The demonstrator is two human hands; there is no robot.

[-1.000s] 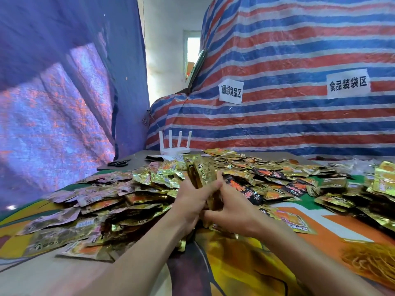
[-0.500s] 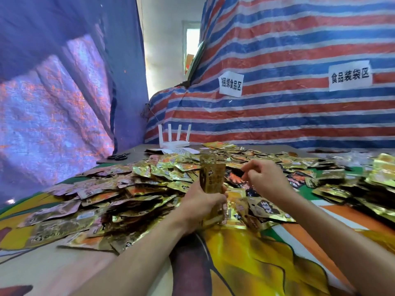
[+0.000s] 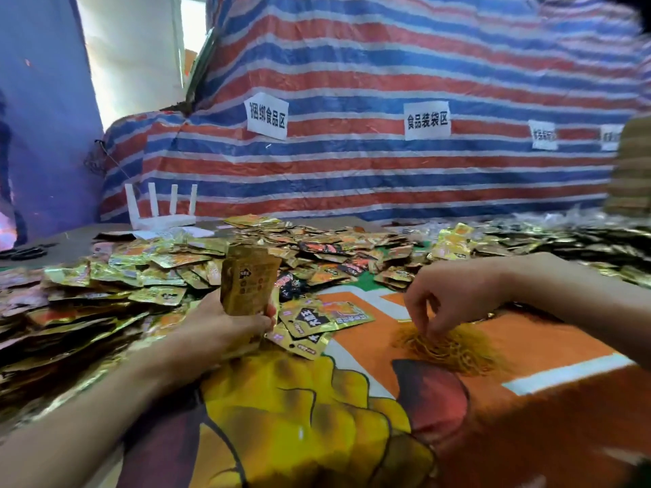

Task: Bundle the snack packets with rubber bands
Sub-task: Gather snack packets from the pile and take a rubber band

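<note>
My left hand [image 3: 225, 329] grips an upright stack of gold snack packets [image 3: 248, 280] near the table's middle. To the right, my right hand [image 3: 454, 294] reaches down with its fingertips in a tangled pile of yellow rubber bands [image 3: 454, 350] on the orange part of the printed cloth; whether a band is pinched cannot be made out. Several loose gold and black packets [image 3: 317, 318] lie flat between the two hands.
A wide heap of loose packets [image 3: 116, 276] covers the left and back of the table. A white router [image 3: 162, 216] with antennas stands at the back left, black scissors [image 3: 24, 253] at far left. A striped tarp [image 3: 387, 100] with paper labels hangs behind.
My right hand left the packet stack and moved right and down to the rubber band pile. My left hand kept holding the stack upright. The view shifted to the right.
</note>
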